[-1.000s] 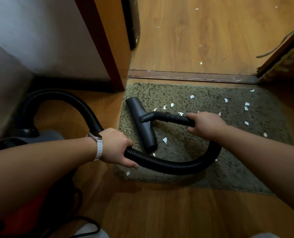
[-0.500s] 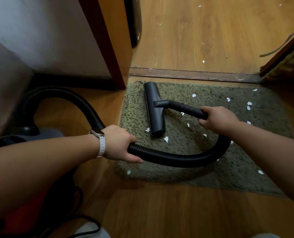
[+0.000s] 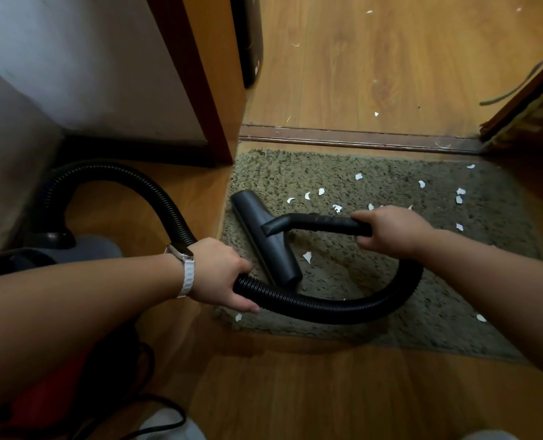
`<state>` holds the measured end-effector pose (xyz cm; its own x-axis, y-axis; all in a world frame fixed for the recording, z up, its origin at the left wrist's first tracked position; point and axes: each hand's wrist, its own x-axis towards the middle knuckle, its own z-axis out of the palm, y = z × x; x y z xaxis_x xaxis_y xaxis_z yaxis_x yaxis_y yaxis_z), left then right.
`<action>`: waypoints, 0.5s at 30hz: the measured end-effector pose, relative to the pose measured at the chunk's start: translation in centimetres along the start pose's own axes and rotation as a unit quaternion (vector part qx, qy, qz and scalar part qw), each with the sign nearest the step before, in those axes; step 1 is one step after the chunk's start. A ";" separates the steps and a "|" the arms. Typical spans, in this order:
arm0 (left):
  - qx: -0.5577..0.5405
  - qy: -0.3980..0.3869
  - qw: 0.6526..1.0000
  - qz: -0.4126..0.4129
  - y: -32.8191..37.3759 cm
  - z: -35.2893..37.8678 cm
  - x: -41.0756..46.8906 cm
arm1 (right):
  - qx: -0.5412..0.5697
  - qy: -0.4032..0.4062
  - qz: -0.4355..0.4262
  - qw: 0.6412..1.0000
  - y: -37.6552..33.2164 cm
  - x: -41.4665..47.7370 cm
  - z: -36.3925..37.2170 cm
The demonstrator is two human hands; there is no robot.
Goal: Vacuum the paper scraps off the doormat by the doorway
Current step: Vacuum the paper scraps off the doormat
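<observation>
About fifteen white scraps [image 3: 307, 256] dot the one mat [image 3: 375, 271] before the doorway. One nozzle [image 3: 265, 238] rests on its left part. Right hand [image 3: 390, 230] grips the wand [image 3: 327, 223]; left hand [image 3: 222, 273] grips the hose [image 3: 327, 308].

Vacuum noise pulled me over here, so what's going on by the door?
A person is vacuuming a green doormat at the doorway. The right hand grips the black wand handle and steers the floor nozzle, which sits on the mat's left part. The left hand holds the ribbed hose, which loops back to the vacuum body on the left. White paper scraps still dot the mat, mostly toward its far and right side, so the job isn't finished.
</observation>
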<state>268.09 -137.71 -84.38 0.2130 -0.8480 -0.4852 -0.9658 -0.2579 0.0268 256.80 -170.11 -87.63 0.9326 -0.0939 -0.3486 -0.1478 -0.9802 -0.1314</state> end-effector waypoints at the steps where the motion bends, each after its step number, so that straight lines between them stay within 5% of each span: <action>1: -0.005 0.003 1.000 -0.001 0.0 0.1 0.0 | 0.005 0.001 0.020 1.000 0.5 -0.1 -0.3; 7: -0.046 -0.005 0.999 0.004 0.6 0.8 0.2 | 0.021 0.001 0.086 0.996 2.9 -0.8 -1.1; 15: -0.073 -0.107 0.991 0.037 -0.5 1.1 -1.4 | -0.010 -0.022 0.002 1.000 0.3 -0.8 0.1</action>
<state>268.14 -135.82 -84.68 0.0913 -0.7531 -0.6515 -0.9426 -0.2764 0.1874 255.97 -170.34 -87.47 0.9163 -0.0906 -0.3902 -0.1445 -0.9833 -0.1108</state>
